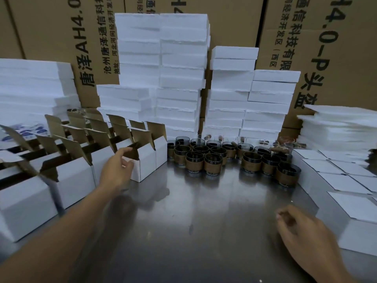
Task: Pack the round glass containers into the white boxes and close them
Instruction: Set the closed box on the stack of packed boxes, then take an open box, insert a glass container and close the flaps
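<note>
Left hand (pixel 116 168) at open white box (pixel 145 166), contents unclear.

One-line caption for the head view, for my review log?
Left hand at an open white box, right hand loosely curled over the steel table, glass containers clustered behind.

Cardboard cartons (pixel 51 27) cropped at top, rear glass containers (pixel 182 139) half hidden
</note>
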Demonstrator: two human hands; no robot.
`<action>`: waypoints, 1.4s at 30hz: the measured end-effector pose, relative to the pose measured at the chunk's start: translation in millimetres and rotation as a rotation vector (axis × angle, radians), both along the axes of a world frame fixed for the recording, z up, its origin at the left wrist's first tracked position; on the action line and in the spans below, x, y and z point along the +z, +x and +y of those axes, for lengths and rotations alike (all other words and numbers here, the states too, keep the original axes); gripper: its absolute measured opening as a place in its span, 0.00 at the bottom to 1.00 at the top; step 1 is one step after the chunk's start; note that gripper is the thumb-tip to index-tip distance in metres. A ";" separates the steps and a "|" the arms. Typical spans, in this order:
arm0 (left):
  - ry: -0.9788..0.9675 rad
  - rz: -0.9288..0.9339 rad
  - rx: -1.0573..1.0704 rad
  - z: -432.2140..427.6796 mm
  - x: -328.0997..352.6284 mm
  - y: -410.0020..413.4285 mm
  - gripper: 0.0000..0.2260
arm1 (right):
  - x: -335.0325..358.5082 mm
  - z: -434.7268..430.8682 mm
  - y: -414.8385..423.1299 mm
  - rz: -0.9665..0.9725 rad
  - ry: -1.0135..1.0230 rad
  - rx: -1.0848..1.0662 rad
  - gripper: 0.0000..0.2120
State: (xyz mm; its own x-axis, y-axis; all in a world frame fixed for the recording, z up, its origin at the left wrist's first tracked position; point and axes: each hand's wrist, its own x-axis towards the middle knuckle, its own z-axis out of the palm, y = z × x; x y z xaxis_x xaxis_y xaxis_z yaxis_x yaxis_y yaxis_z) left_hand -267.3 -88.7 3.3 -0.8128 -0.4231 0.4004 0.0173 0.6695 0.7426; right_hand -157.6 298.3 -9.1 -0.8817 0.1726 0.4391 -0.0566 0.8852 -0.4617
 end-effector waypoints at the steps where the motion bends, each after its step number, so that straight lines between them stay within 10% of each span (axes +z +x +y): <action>1: -0.050 -0.066 -0.007 -4.3 -2.1 -3.3 0.18 | -0.1 0.7 -0.6 0.010 -0.011 0.004 0.10; 31: -0.559 0.030 -0.227 181.2 -2.9 94.9 0.12 | -8.1 4.4 -2.3 0.042 -0.053 0.029 0.05; 42: -0.454 0.492 -0.606 194.7 -6.4 106.3 0.06 | 7.5 -39.7 -83.4 -0.045 -0.462 0.242 0.09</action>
